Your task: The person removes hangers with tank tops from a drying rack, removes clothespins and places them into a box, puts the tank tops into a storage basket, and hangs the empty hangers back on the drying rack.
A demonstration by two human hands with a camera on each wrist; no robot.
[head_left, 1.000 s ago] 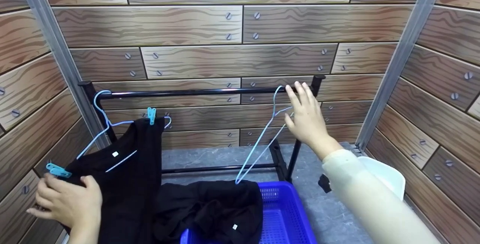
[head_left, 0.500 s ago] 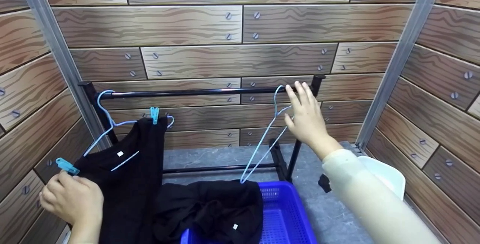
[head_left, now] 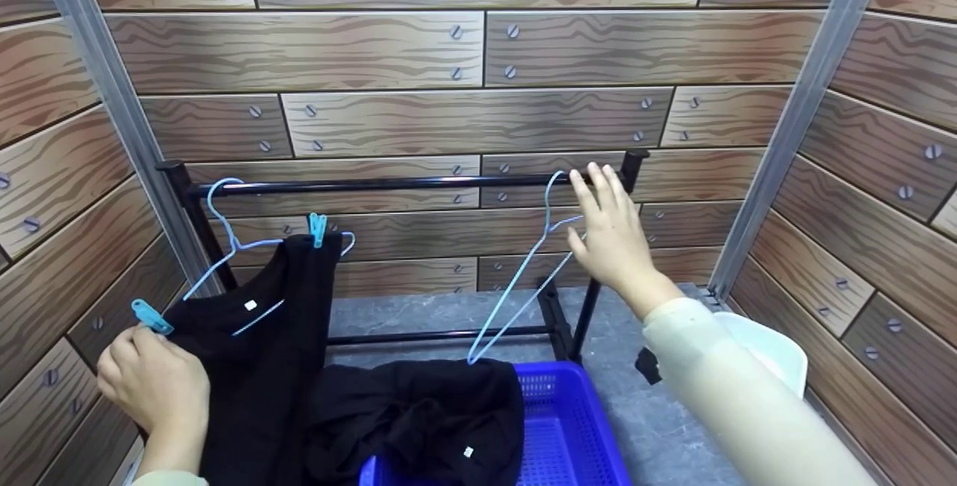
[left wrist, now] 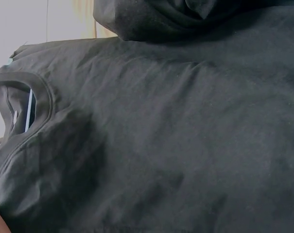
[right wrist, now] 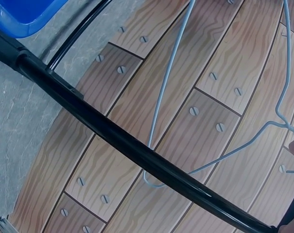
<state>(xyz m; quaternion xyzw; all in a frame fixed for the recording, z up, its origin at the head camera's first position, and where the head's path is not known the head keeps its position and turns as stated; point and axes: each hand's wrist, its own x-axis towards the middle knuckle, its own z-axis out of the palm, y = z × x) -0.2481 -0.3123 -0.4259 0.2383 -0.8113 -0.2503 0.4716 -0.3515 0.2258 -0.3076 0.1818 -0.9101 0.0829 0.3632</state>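
My left hand (head_left: pixel 155 380) pinches the black shirt (head_left: pixel 262 381) at its shoulder, beside a blue clip (head_left: pixel 152 317). My right hand (head_left: pixel 617 235), fingers spread, is at the rack's bar (head_left: pixel 389 185).

Black shirt (head_left: pixel 262 381) on a blue hanger (head_left: pixel 237 244), turquoise clips (head_left: pixel 318 230) seemingly pinching both shoulders

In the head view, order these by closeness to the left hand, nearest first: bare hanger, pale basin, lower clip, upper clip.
From the left hand:
1. Lower clip: just above the hand, at the black shirt's nearer shoulder.
2. Upper clip: up and right, at the other shoulder.
3. Bare hanger: farther right.
4. Pale basin: far right.
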